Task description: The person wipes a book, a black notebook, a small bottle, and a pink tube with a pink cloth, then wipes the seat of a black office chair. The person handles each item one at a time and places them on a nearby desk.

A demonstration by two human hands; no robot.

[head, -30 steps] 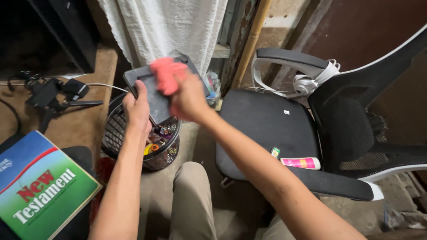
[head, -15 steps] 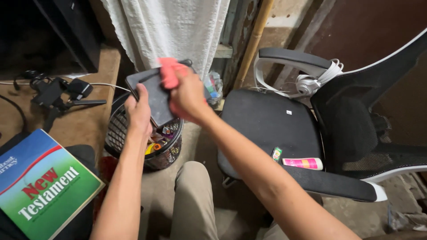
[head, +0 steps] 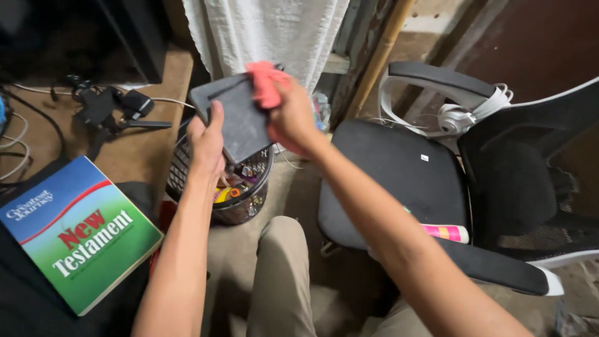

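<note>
Our left hand's fingers (head: 209, 134) clamp the dark flat tablet (head: 240, 122) by its seven-o'clock edge; our right hand (head: 290, 118) bunches a pink cloth (head: 265, 81) on its one-o'clock corner, long axis running eleven to five, above the wire wastebasket (head: 240, 209)

At your lower left lies a book (head: 78, 234) with a blue, green and white cover crossed by a red stripe. On the black chair seat (head: 393, 175) sit a small white label (head: 424, 158) and a pink, yellow-banded tube (head: 446, 233), partly hidden by your right arm.
</note>
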